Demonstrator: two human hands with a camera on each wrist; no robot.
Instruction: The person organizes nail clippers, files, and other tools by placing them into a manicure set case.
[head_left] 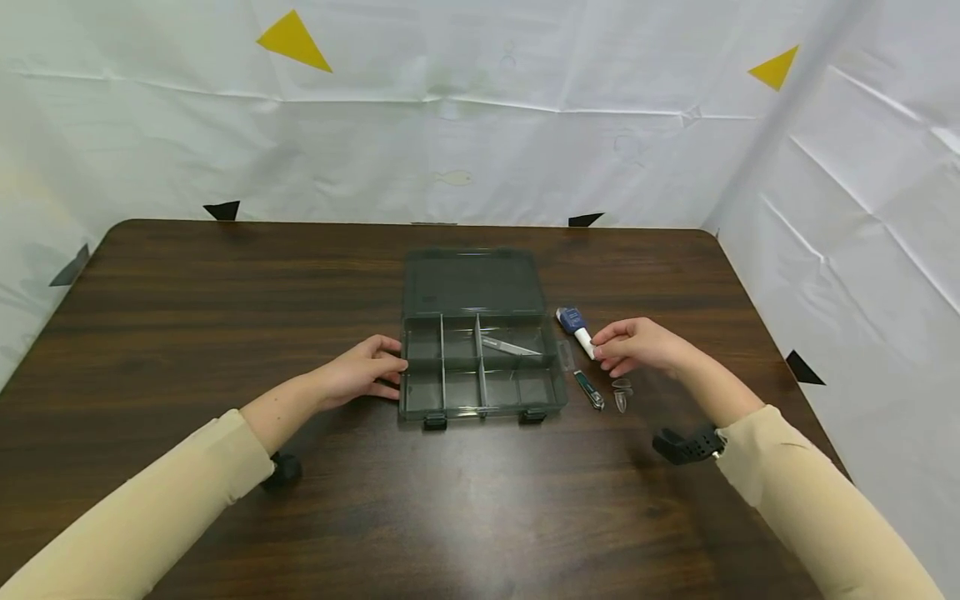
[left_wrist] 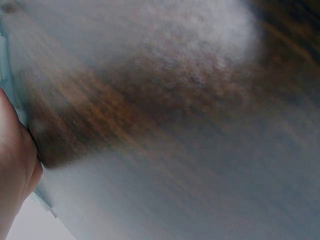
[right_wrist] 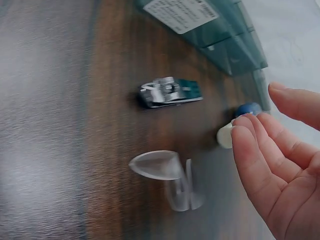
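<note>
An open grey see-through compartment box (head_left: 480, 402) lies mid-table, its lid (head_left: 472, 283) folded back. A slim silvery item (head_left: 510, 346) lies in one rear compartment. My left hand (head_left: 393, 362) rests with loosely curled fingers against the box's left wall; the left wrist view is blurred and shows only the hand's heel (left_wrist: 12, 165). My right hand (head_left: 603, 350) hovers, fingers relaxed, at the white end of a blue-and-white tube (head_left: 576, 327) right of the box. In the right wrist view the right hand (right_wrist: 257, 107) is just clear of the tube (right_wrist: 226, 136).
A green nail clipper (head_left: 588, 389) (right_wrist: 170, 92) and a small clear plastic piece (head_left: 621, 395) (right_wrist: 160, 167) lie just right of the box (right_wrist: 220, 35). The dark wooden table (head_left: 225, 317) is walled by white sheets at the back and right.
</note>
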